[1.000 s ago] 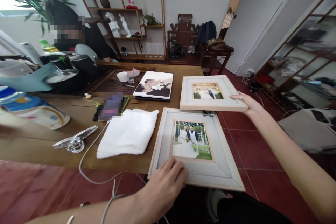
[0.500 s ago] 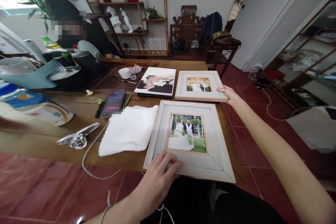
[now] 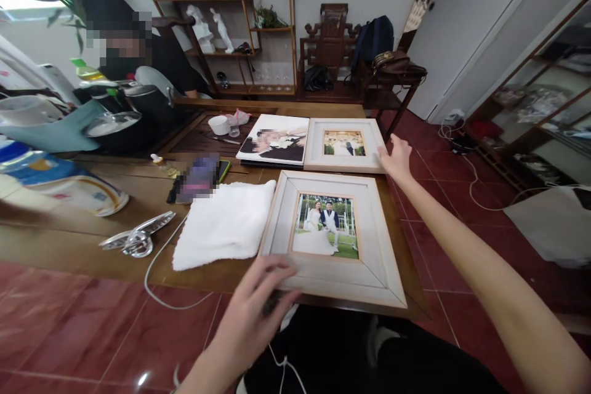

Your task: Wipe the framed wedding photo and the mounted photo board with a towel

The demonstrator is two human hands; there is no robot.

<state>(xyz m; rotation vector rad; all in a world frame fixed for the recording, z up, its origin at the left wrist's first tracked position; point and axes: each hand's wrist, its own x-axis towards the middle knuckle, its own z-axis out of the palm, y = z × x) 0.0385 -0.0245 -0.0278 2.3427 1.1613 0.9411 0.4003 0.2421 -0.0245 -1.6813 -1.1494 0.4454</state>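
Table [image 3: 69, 246] edge: open left hand [image 3: 252, 314] on large frame [image 3: 369, 280], open right hand [image 3: 397, 160] touching small frame [image 3: 314, 148].

Low wooden table [image 3: 69, 240] fills the view, and it's busy. Front and centre lies a large picture frame [image 3: 330, 237], flat, wedding photo up, its near side right at the table's front edge. Just beyond it sits a smaller picture frame [image 3: 344, 144], also flat, close to the right edge. Snug against that one's left side, a photo album [image 3: 274, 141]. A folded white towel [image 3: 224, 225] lies just left of the big frame, a phone [image 3: 198, 178] behind it. Further left: a metal clip [image 3: 136, 239], a white cable [image 3: 148, 271] trailing off the front edge, a blue-and-white packet [image 3: 60, 188]. At the back, a dark slatted tea tray [image 3: 194, 141]
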